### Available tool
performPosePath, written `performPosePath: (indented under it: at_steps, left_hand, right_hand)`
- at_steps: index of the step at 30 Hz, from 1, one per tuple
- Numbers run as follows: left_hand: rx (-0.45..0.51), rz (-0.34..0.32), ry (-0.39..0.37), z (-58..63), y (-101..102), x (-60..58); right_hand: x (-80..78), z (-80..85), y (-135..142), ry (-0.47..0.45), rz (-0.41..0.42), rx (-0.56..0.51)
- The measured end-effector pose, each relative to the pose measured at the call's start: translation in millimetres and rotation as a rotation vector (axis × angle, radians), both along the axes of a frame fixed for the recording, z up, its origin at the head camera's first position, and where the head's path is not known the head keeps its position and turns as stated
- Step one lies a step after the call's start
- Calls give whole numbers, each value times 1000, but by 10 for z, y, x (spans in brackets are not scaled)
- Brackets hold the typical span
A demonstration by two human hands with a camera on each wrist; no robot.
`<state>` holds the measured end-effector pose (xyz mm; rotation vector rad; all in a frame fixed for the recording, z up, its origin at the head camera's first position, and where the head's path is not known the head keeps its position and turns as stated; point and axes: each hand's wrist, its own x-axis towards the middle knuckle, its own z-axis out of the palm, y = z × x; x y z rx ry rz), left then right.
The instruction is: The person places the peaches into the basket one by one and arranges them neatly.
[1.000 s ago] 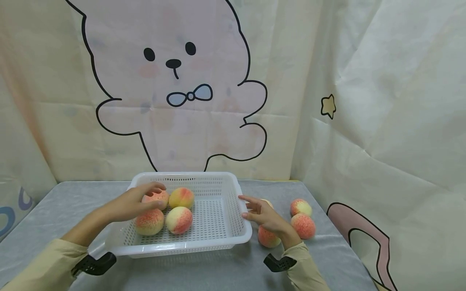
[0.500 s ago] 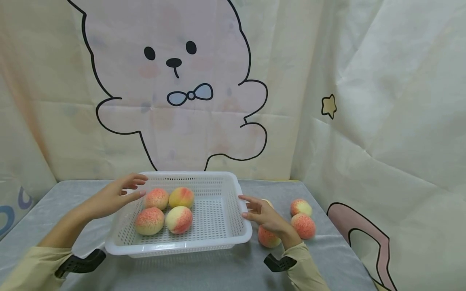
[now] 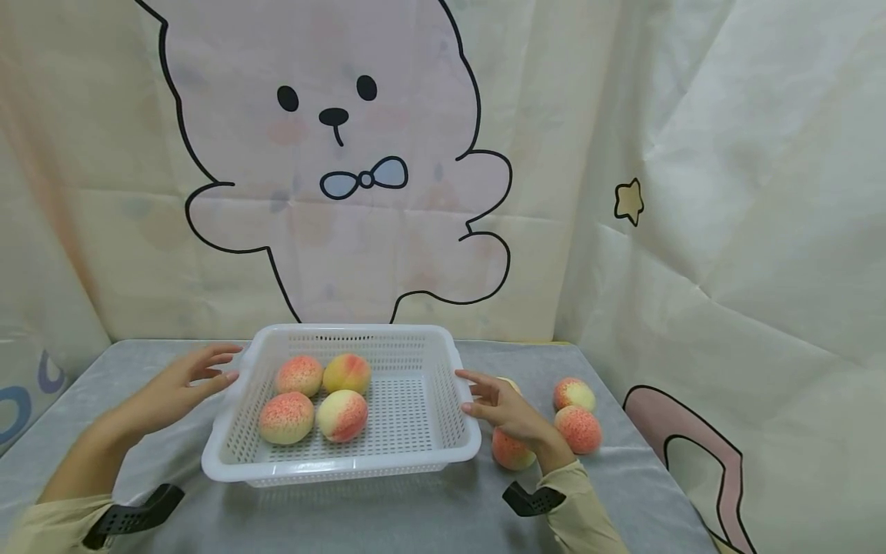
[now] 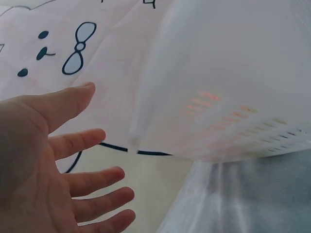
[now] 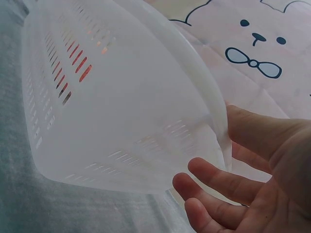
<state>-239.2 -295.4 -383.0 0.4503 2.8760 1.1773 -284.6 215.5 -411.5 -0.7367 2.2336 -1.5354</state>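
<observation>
A white plastic basket [image 3: 332, 466] stands on the table, holding several peaches: a speckled one [image 3: 287, 418] front left, a red-and-cream one [image 3: 342, 416] beside it, a pinkish one [image 3: 299, 376] and a yellow-orange one [image 3: 348, 374] behind. At the basket's left rim my left hand [image 3: 181, 387] is held with fingers extended and spread, nothing in it; the left wrist view shows a gap between fingertips and basket wall. My right hand [image 3: 504, 408] holds the basket's right rim, thumb and index finger at the edge, the other fingers bent below it outside the wall.
Right of the basket, one peach [image 3: 512, 449] lies partly behind my right hand, and another shows just above that hand. Two more, a cream-red peach [image 3: 574, 394] and a red peach [image 3: 577, 430], lie farther right on the grey tablecloth [image 3: 360, 515]. A printed curtain [image 3: 540, 77] hangs behind.
My left hand has moved left from above the peaches in the basket to outside its left rim. The right hand stays at the right rim; basket and peaches keep their places.
</observation>
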Motion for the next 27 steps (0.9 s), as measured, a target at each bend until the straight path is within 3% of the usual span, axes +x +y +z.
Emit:
performPosePath:
  at_steps: [5,12,27]
  left_hand:
    - [40,-13,-100,-139,-86,10]
    - [156,-60,-215,-204,-118,11]
    - [221,-127,-275,-221,-72,-7]
  right_hand:
    - [3,-1,-7,0,-9,2]
    - [-6,-1,-25,-3,-13,1]
    - [8,20,33,64,-37,53]
